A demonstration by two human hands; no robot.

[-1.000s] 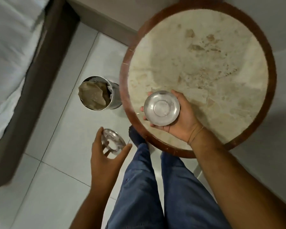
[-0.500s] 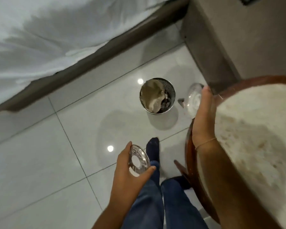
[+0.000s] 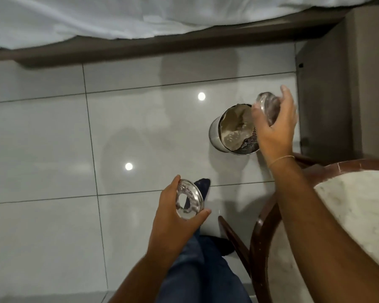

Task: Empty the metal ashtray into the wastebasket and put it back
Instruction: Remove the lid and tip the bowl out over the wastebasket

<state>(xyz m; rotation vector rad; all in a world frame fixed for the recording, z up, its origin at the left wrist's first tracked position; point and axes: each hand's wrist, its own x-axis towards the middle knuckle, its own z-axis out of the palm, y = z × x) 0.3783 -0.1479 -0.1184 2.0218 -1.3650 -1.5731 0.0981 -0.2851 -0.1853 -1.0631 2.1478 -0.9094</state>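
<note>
- Right hand (image 3: 274, 125), right of centre in the frame, grips the ashtray bowl (image 3: 268, 108), tipped on edge over the wastebasket (image 3: 234, 130); bowl is blurred, can't tell if anything is falling out.
- Left hand (image 3: 175, 217), lower centre, pinches the ashtray's ring-shaped lid (image 3: 189, 202) by its rim, well apart from the basket.
- Wastebasket stands on the tiled floor (image 3: 53, 149), mid-right, near the round table (image 3: 359, 215); crumpled paper fills most of its mouth.
- Judged step: dumping; putting the bowl back on the table not yet done.
- Risks: bowl sits over the far right rim, not the middle, so ash could land on the floor; paper inside could bounce ash back out; bowl is smooth metal, so it could slip if shaken; lid is tilted, and specks on it could drop on the floor or trousers.
- Count: two hands, one bowl, one lid, one wastebasket, one table, one bed (image 3: 96, 18) along the top edge, two light reflections on the floor.
</note>
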